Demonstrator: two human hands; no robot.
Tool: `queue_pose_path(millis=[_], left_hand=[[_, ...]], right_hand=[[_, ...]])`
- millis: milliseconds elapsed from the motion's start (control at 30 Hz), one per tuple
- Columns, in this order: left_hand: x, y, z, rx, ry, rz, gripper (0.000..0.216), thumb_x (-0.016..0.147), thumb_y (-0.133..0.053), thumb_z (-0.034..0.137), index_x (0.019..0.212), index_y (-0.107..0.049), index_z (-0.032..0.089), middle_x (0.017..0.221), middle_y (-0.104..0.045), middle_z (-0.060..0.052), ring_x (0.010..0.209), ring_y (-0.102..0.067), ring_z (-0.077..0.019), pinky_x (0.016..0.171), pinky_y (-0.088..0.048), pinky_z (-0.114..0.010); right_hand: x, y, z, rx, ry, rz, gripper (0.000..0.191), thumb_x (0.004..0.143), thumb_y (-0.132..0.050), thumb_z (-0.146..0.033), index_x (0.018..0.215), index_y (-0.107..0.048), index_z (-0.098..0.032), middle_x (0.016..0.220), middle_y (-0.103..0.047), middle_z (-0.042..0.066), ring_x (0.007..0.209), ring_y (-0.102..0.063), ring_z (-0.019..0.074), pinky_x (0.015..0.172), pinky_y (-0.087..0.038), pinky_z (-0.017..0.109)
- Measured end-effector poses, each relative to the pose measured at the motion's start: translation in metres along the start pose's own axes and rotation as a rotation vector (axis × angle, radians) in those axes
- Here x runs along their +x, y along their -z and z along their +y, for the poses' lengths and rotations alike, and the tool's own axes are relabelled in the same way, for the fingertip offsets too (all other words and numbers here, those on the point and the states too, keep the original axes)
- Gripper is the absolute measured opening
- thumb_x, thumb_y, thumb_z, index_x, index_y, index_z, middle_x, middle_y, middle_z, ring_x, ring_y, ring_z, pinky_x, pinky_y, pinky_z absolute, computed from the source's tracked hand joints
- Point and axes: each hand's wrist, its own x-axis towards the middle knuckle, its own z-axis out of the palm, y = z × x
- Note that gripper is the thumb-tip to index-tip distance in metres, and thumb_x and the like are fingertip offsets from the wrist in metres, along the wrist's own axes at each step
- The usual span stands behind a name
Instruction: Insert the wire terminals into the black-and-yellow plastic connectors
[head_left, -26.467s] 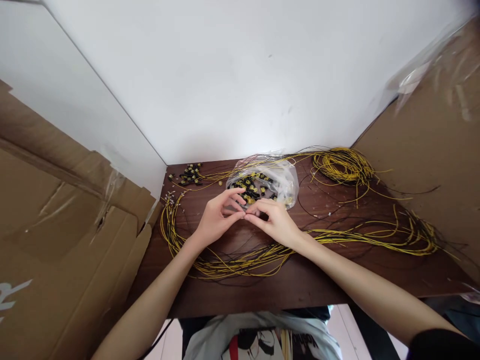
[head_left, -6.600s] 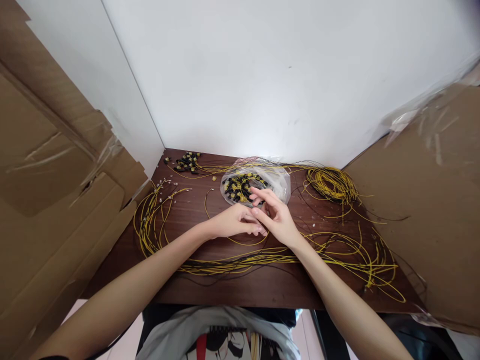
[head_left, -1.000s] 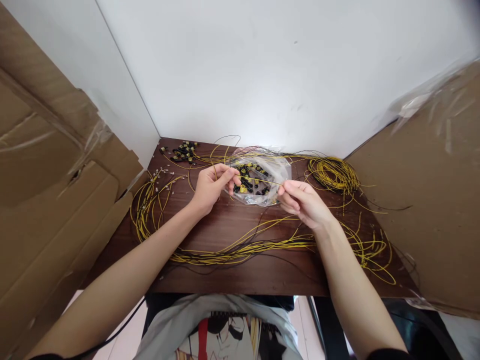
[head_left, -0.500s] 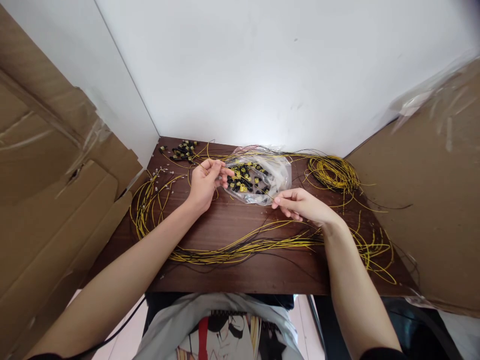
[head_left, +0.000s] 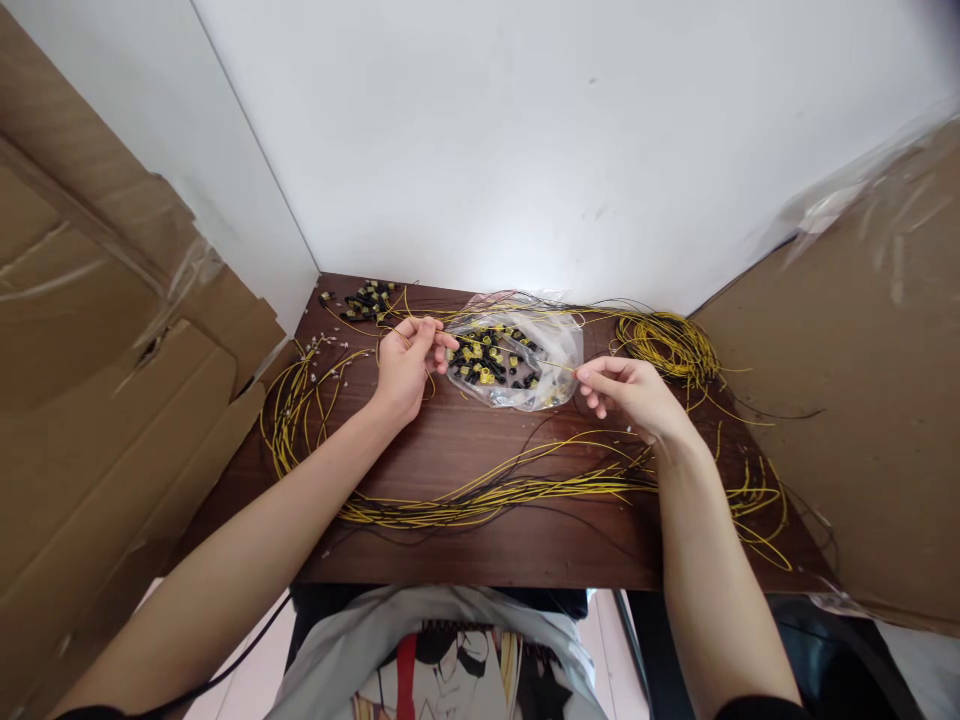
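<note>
My left hand [head_left: 411, 365] is closed in a pinch on a thin yellow wire [head_left: 517, 350]. The wire runs across to my right hand [head_left: 619, 390], whose thumb and forefinger pinch it too. Below the stretch between my hands lies a clear plastic bag [head_left: 559, 345] with small black and yellow plastic parts [head_left: 484, 360] in and on it. What else is inside my left fist, if anything, is hidden.
A coil of yellow wire [head_left: 667, 345] lies at the back right. Loose yellow and black wires [head_left: 480, 500] curve along the table's front. More black and yellow parts [head_left: 367, 300] sit at the back left. Cardboard [head_left: 112, 350] and a white wall [head_left: 480, 150] enclose the table.
My right hand has moved to the right and slightly away from me, and more of the yellow wire shows between my hands. My left hand has shifted only slightly left.
</note>
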Motion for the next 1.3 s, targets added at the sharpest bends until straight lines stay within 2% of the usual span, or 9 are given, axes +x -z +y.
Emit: queue_pose_path(millis=[233, 333, 433, 600, 733, 867, 967, 1167, 1300], left_hand=[[-0.002, 0.0, -0.004, 0.022, -0.051, -0.057, 0.025, 0.077, -0.067, 0.034, 0.07, -0.055, 0.013, 0.076, -0.068, -0.005, 0.057, -0.055, -0.0078, 0.05, -0.047, -0.019], [-0.004, -0.002, -0.002, -0.014, -0.013, -0.119, 0.022, 0.078, -0.064, 0.03, 0.067, -0.056, 0.012, 0.089, -0.069, -0.007, 0.074, -0.062, -0.0108, 0.069, -0.052, -0.025], [-0.007, -0.004, -0.001, -0.057, 0.067, -0.203, 0.021, 0.077, -0.065, 0.031, 0.071, -0.056, 0.013, 0.086, -0.07, -0.007, 0.078, -0.065, -0.0139, 0.079, -0.052, -0.031], [-0.014, -0.008, -0.003, 0.128, 0.055, -0.365, 0.019, 0.077, -0.066, 0.032, 0.075, -0.06, 0.013, 0.058, -0.059, 0.001, 0.056, -0.056, -0.0093, 0.065, -0.049, -0.025], [-0.02, -0.01, -0.006, 0.447, -0.012, -0.466, 0.021, 0.079, -0.063, 0.033, 0.078, -0.065, 0.012, 0.054, -0.054, 0.002, 0.051, -0.05, -0.0077, 0.053, -0.041, -0.02], [-0.026, -0.01, -0.011, 0.644, 0.019, -0.604, 0.023, 0.079, -0.062, 0.033, 0.087, -0.068, 0.012, 0.055, -0.05, 0.003, 0.049, -0.042, -0.0064, 0.049, -0.033, -0.019], [-0.028, -0.011, -0.013, 0.686, 0.031, -0.683, 0.023, 0.079, -0.061, 0.033, 0.078, -0.068, 0.011, 0.056, -0.049, 0.003, 0.052, -0.04, -0.0062, 0.05, -0.03, -0.019], [-0.026, -0.01, -0.014, 0.684, 0.024, -0.684, 0.027, 0.079, -0.059, 0.037, 0.076, -0.069, 0.012, 0.052, -0.051, 0.002, 0.048, -0.042, -0.007, 0.049, -0.031, -0.019], [-0.026, -0.01, -0.013, 0.677, 0.044, -0.67, 0.027, 0.078, -0.06, 0.038, 0.072, -0.069, 0.012, 0.05, -0.053, 0.001, 0.047, -0.044, -0.0078, 0.048, -0.033, -0.019]], right_hand=[[0.006, -0.002, 0.005, 0.05, 0.225, 0.19, 0.022, 0.066, -0.075, -0.034, 0.072, -0.067, -0.015, 0.064, -0.06, 0.0, 0.054, -0.051, 0.0078, 0.049, -0.04, 0.02], [0.006, -0.009, 0.005, -0.096, 0.308, 0.239, 0.019, 0.071, -0.07, -0.033, 0.074, -0.067, -0.015, 0.061, -0.059, -0.001, 0.051, -0.048, 0.0084, 0.05, -0.038, 0.022], [0.002, -0.021, 0.005, -0.336, 0.438, 0.236, 0.016, 0.077, -0.065, -0.031, 0.078, -0.068, -0.015, 0.07, -0.065, 0.002, 0.06, -0.054, 0.0117, 0.058, -0.041, 0.025], [-0.004, -0.044, 0.007, -0.533, 0.642, 0.113, 0.014, 0.083, -0.059, -0.025, 0.079, -0.067, -0.016, 0.077, -0.066, 0.003, 0.065, -0.055, 0.0125, 0.058, -0.04, 0.025], [-0.008, -0.055, 0.007, -0.586, 0.721, 0.055, 0.013, 0.085, -0.057, -0.023, 0.081, -0.067, -0.016, 0.075, -0.063, 0.003, 0.062, -0.051, 0.0117, 0.057, -0.038, 0.025], [-0.01, -0.061, 0.008, -0.517, 0.705, 0.015, 0.012, 0.085, -0.058, -0.024, 0.082, -0.068, -0.017, 0.072, -0.061, 0.002, 0.063, -0.051, 0.0115, 0.058, -0.039, 0.025], [-0.01, -0.066, 0.011, -0.388, 0.622, -0.009, 0.011, 0.082, -0.062, -0.027, 0.081, -0.068, -0.017, 0.074, -0.063, 0.002, 0.066, -0.054, 0.0118, 0.06, -0.041, 0.025], [-0.007, -0.073, 0.014, 0.112, 0.29, -0.12, 0.021, 0.07, -0.073, -0.033, 0.082, -0.066, -0.018, 0.066, -0.065, 0.0, 0.061, -0.059, 0.0123, 0.063, -0.049, 0.028], [-0.005, -0.073, 0.014, 0.279, 0.219, -0.089, 0.023, 0.065, -0.077, -0.033, 0.079, -0.067, -0.018, 0.064, -0.064, -0.002, 0.06, -0.059, 0.0109, 0.064, -0.05, 0.028]])
